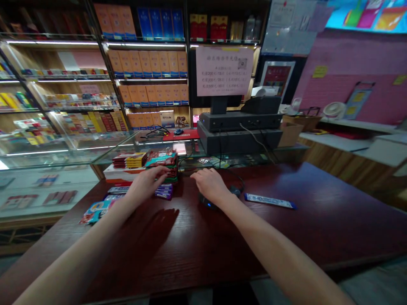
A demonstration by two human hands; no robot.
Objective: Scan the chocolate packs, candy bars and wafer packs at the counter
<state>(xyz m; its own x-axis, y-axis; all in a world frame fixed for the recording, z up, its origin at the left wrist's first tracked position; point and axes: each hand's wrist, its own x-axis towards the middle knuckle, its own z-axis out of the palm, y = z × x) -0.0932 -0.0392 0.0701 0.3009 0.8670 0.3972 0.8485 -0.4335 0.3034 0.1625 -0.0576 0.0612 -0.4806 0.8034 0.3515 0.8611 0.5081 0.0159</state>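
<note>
My left hand reaches forward over the left part of the table, its fingers apart and seemingly holding nothing. Its fingertips are close to a stack of red and green snack packets; contact is unclear. Purple packets lie beside that hand, partly covered by it. A blue and red snack bag rests left of my left forearm. Loosely bent, my right hand hovers over or beside a dark device with a blue light, with nothing visible in its fingers. Right of it lies a long blue-and-white packet.
Small red and yellow packets sit on a white box. Behind the brown table stand a glass counter and a dark register with cables and a paper sign. Stocked shelves line the back wall.
</note>
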